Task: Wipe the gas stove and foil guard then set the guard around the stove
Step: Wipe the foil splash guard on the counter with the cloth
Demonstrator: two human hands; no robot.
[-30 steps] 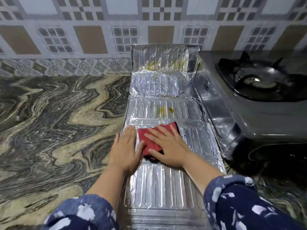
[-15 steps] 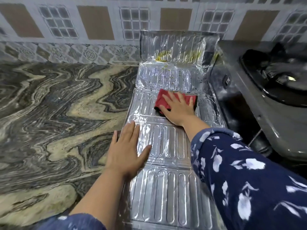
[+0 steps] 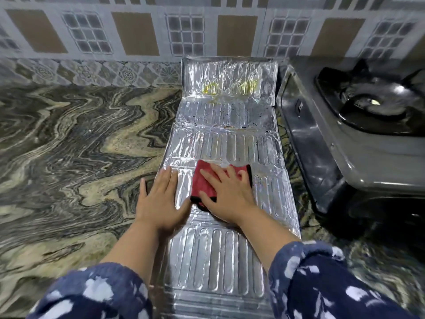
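A silver ribbed foil guard (image 3: 220, 143) lies unfolded on the marble counter, its far panel tilted up against the tiled wall with yellow stains and dark specks. My right hand (image 3: 227, 194) presses flat on a red cloth (image 3: 203, 180) in the middle of the guard. Palm down, my left hand (image 3: 158, 201) rests on the guard's left edge, fingers together, holding nothing. The steel gas stove (image 3: 358, 139) with its black burner stands just right of the guard.
The swirled marble counter (image 3: 76, 153) spreads wide to the left. A patterned tiled wall (image 3: 138, 33) runs along the back. A dark hose or cable (image 3: 377, 208) lies at the stove's near corner.
My right hand has drawn the red cloth back toward me from the guard's farther panel to the middle. My left hand has stayed on the guard's left edge.
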